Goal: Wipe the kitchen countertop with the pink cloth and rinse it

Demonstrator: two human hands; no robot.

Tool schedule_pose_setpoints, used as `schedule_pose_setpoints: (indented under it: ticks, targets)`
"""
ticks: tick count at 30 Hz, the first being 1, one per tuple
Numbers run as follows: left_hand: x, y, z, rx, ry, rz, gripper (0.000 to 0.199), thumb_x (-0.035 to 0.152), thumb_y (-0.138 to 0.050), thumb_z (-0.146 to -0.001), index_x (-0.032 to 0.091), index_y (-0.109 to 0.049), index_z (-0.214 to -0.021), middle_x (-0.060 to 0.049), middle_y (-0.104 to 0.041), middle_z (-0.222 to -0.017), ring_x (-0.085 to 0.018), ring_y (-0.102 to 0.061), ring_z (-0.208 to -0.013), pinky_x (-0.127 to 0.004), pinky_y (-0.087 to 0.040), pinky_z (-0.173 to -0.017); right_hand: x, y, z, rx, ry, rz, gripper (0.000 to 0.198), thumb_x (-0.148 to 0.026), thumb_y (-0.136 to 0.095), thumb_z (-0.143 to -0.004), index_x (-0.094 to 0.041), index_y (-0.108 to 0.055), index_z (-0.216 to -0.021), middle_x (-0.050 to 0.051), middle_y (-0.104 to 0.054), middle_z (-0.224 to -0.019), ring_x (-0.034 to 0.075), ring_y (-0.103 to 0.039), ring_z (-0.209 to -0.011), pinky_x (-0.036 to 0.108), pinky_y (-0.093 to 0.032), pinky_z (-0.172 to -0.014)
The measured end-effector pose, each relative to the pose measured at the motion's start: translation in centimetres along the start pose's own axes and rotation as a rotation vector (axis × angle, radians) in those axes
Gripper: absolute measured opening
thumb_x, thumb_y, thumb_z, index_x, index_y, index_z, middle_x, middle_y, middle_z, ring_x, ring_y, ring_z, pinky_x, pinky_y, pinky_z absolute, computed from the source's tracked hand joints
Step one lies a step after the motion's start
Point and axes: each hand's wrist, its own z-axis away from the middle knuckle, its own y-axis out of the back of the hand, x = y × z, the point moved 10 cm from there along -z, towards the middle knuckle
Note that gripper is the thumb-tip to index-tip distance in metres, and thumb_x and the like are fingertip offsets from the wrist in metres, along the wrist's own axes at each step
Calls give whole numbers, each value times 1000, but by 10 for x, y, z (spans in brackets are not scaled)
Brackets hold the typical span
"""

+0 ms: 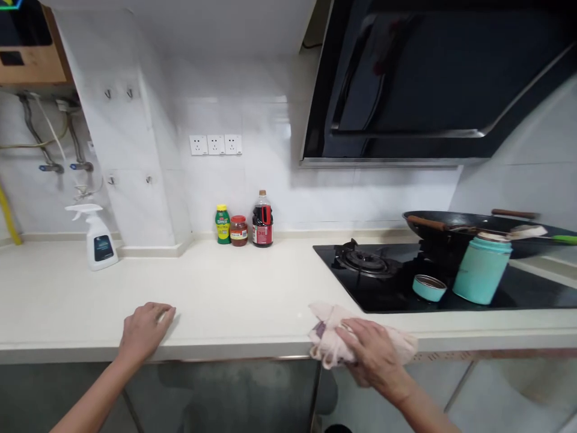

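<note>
My right hand [372, 355] is closed on a pale pink cloth [331, 346]. The bunched cloth lies over the counter's front edge, left of and below the black gas stove, with part of it hanging down. My left hand [146, 329] rests near the front edge of the white countertop [252, 294], holding nothing, its fingers loosely bent and pointing right. Behind it, at the left, stands a white spray bottle [99, 237] with a dark label.
Against the wall stand a green bottle with a yellow cap [222, 225], a red-lidded jar [238, 231] and a dark sauce bottle [262, 222]. On the stove [392, 304] are a wok [473, 221], a turquoise canister [482, 270] and a small turquoise cup-like piece [429, 290]. A range hood [406, 78] overhangs.
</note>
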Motion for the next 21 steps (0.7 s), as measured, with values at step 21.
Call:
schedule_pose_setpoints:
  ticks: [21]
  targets:
    - [2, -4, -1, -93, 48, 33, 50, 52, -33, -89, 26, -73, -105, -7, -70, -123, -31, -59, -119, -44, -42, -93, -202, -88, -151, -168, 38, -56, 65, -41, -80, -76, -22, -50, -131, 12, -61, -127, 31, -55, -107, 47, -45, -87]
